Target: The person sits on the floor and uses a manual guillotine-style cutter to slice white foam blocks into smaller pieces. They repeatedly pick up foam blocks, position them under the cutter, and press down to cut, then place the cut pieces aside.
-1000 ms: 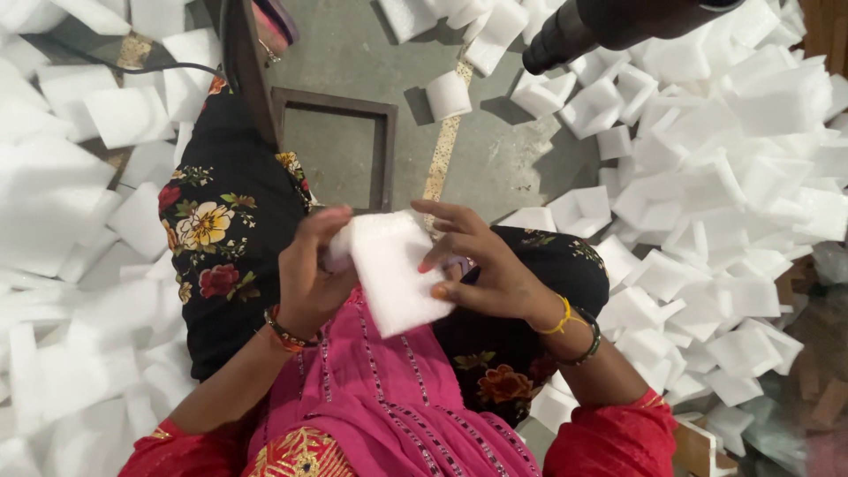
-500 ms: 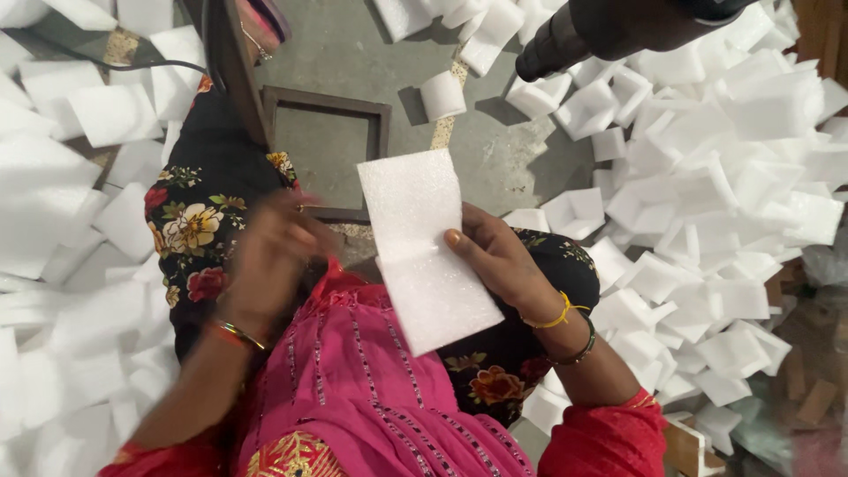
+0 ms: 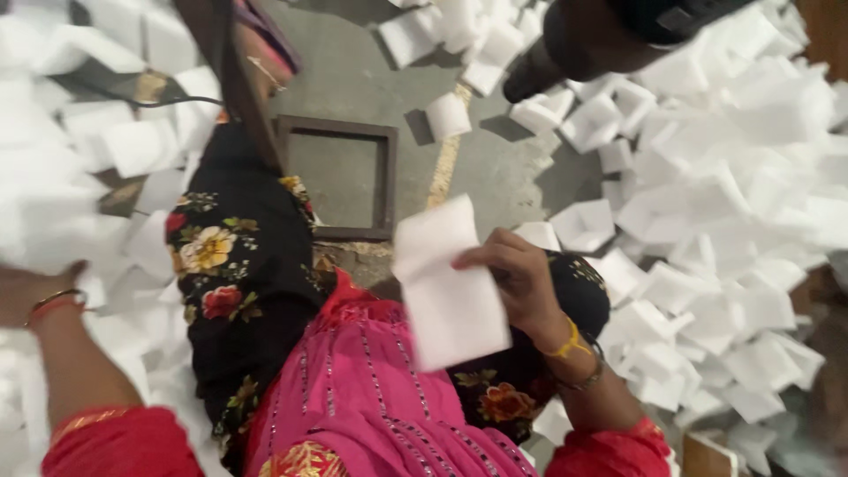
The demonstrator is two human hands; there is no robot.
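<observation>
My right hand pinches a flat white rectangular foam sheet at its right edge and holds it up over my lap, tilted. My left hand is far out at the left edge of view, reaching into the pile of white foam pieces; it is blurred and partly cut off, so what its fingers hold is unclear. I sit on the floor in a pink garment and black flowered trousers.
A dark square wooden frame lies on the grey floor in front of my knees. Heaps of folded white foam pieces fill the right side and far edge. A dark cylindrical object hangs in at top right.
Both hands held the white sheet a second ago. My left hand let go and swung out to the left pile. My right hand keeps the sheet, now opened flat.
</observation>
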